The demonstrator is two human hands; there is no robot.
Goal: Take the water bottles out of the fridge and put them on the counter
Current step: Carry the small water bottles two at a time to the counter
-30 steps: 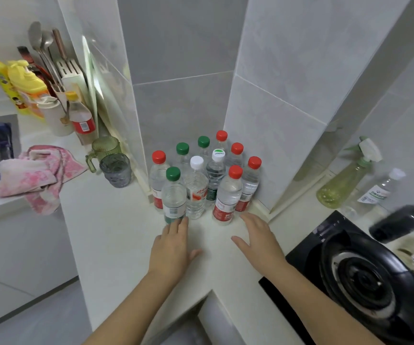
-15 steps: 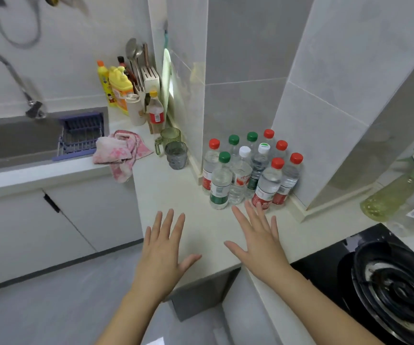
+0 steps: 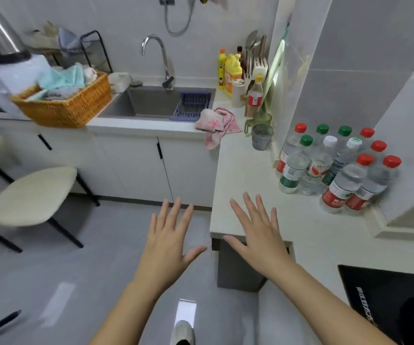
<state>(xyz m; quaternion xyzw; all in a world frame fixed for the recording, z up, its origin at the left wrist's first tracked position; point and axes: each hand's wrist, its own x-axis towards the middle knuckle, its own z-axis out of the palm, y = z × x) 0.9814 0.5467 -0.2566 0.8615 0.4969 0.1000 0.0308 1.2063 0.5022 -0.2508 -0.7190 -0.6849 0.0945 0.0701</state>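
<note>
A small kitchen with a grey tiled floor (image 3: pixel 76 270) and a pale L-shaped surface (image 3: pixel 245 175). Nearest, the left hand (image 3: pixel 169 241) hangs over the floor and the right hand (image 3: pixel 258 235) over the surface's front corner; each grip is spread, fingers straight, holding nothing. A black stove (image 3: pixel 387 295) sits at the near right. Farther in, the water bottles (image 3: pixel 335 165) stand upright and close together on the surface in the tiled corner, with red, green and white caps. Beyond them are a grey cup (image 3: pixel 262 136), a pink cloth (image 3: pixel 215 123) draped over the edge, then the sink (image 3: pixel 151 100) and a wicker basket (image 3: pixel 66 103).
</note>
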